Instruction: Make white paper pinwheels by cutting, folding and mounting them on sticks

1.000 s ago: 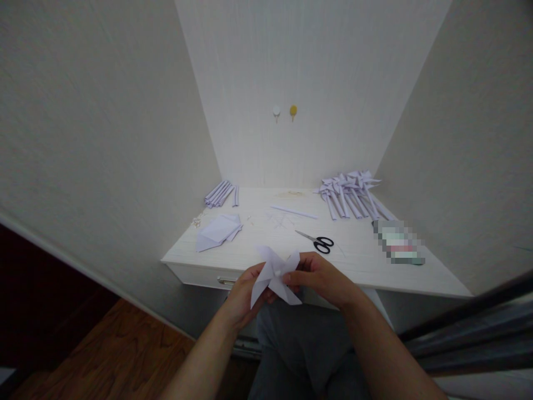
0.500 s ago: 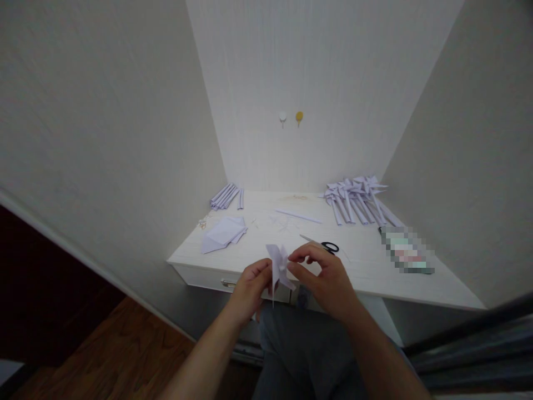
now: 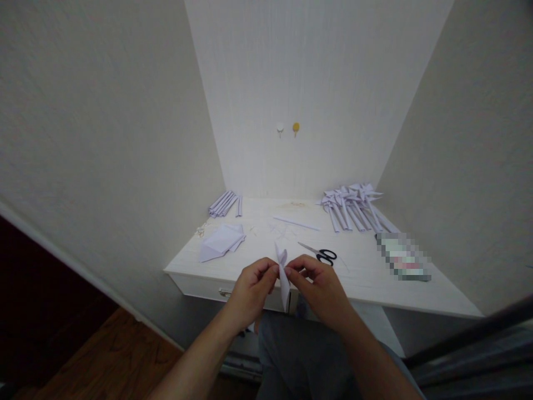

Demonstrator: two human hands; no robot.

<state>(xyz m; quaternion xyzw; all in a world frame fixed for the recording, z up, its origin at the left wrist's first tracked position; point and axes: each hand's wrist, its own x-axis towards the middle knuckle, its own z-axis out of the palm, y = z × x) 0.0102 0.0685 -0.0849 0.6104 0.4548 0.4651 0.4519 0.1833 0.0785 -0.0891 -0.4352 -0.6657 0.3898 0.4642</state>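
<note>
At the front edge of the desk (image 3: 375, 278), left hand (image 3: 255, 286) and right hand (image 3: 320, 286) hold one pinwheel (image 3: 283, 280).
Each hand is pinched narrow, thumb and fingertips gripping it from opposite sides; white paper, seen nearly edge-on, one blade pointing up, another down, its middle partly hidden by fingers. Just beyond the right hand lies one pair of scissors (image 3: 317, 253), with open desk between it and one pixelated object (image 3: 402, 258) by the right edge. Toward the left edge, overlapping sheets (image 3: 222, 243), count unclear; mid-desk, one stick (image 3: 296, 223). Back left corner: bundled rolls (image 3: 222, 204); back right: piled pinwheels (image 3: 350, 204), too tangled to count. On the wall (image 3: 316, 66), two hooks: white hook (image 3: 280, 129), yellow hook (image 3: 296, 127).
</note>
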